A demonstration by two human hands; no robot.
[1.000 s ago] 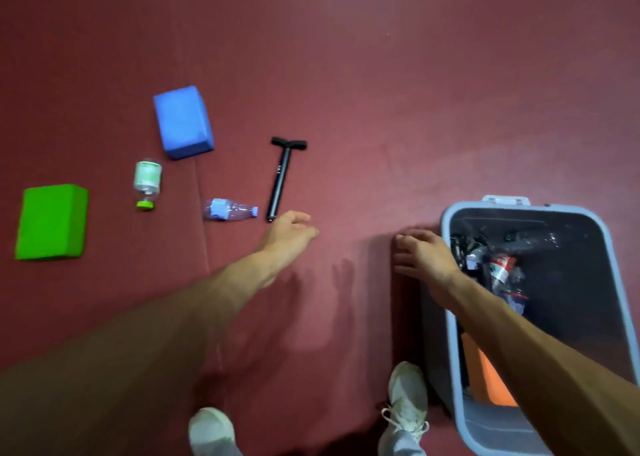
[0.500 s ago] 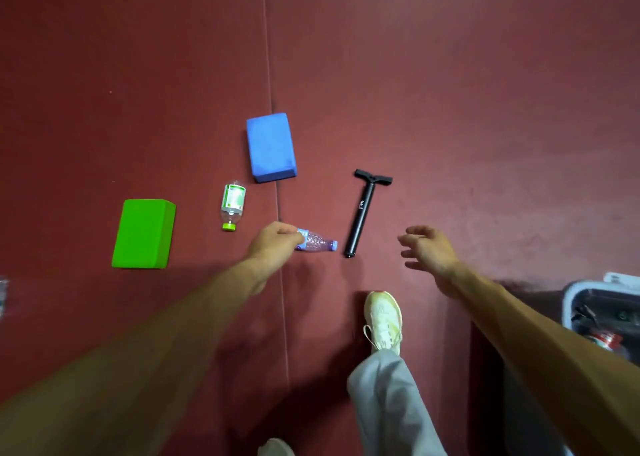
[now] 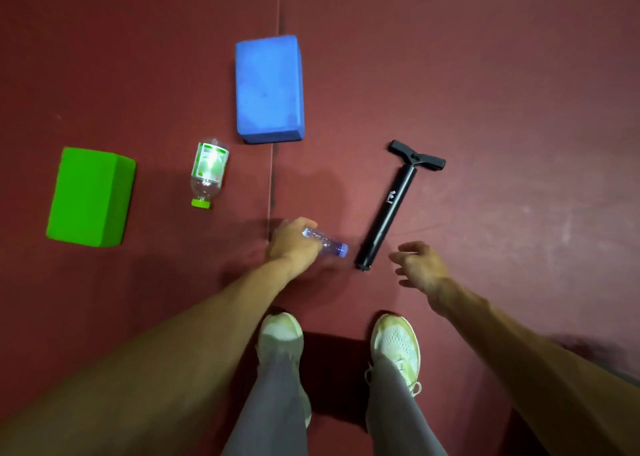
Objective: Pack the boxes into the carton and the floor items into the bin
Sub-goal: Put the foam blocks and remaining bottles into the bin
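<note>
**Left hand grips the small bottle**

At centre frame, the left hand (image 3: pixel 291 244) is closed around a small clear bottle (image 3: pixel 327 244) with a purple cap, low over the red floor (image 3: pixel 485 74). The right hand (image 3: pixel 420 267) hovers empty, fingers loosely spread, just right of the black pump (image 3: pixel 393 206).

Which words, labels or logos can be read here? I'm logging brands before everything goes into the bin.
None can be read.
Pump: a small white logo on the barrel, too small to read.
Green-capped bottle: a green and white label, print blurred.
Bottle in the left hand: no label visible.
Blue block and green block: plain.
</note>
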